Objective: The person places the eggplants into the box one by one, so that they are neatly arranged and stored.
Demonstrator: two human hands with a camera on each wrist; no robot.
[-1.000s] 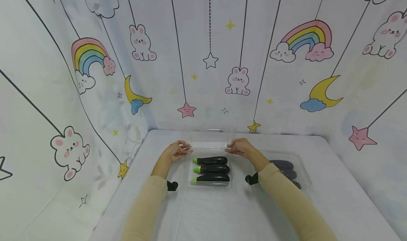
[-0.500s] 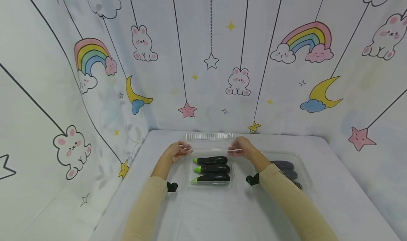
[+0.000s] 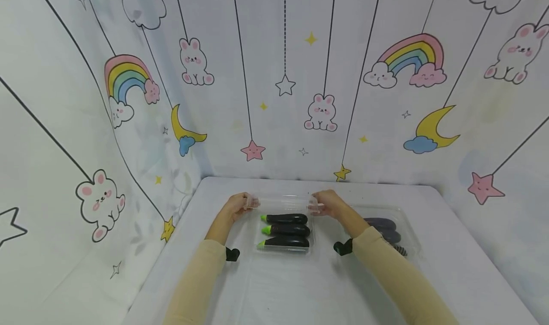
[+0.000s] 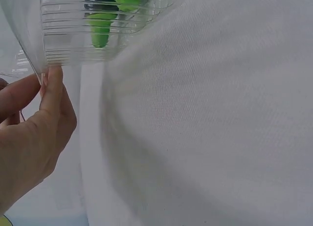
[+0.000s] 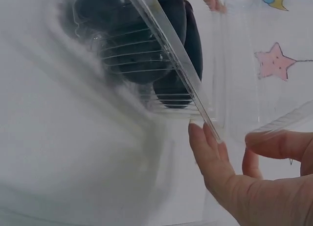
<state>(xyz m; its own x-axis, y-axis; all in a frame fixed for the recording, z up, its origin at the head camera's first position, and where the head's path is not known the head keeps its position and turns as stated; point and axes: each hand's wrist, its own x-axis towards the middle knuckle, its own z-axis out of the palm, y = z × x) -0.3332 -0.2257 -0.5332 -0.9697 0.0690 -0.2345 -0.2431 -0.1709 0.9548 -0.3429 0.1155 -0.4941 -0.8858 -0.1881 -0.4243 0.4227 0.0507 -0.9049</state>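
Note:
A clear plastic clamshell box (image 3: 312,243) holds three dark eggplants (image 3: 286,230) with bright green stem ends, lying side by side. Its clear lid (image 3: 283,201) is raised at the far side. At the lid's left end, my left hand (image 3: 237,206) pinches the thin plastic edge between thumb and fingers, as the left wrist view shows. My right hand (image 3: 327,203) is at the other end. In the right wrist view its thumb rests against the lid while fingertips touch the box's rim (image 5: 195,96). Ridged side walls show in both wrist views.
To the right, partly behind the right forearm, stands a larger clear plastic container (image 3: 405,215) with dark eggplants (image 3: 381,222) and a striped thing (image 3: 401,249). White cloth covers the table (image 3: 296,291). A patterned curtain (image 3: 283,125) hangs behind it.
The lid's ridged band, seen toward the table's back edge half a second ago, has come forward and lower. Both hands stay at its ends. The head view has tilted up slightly.

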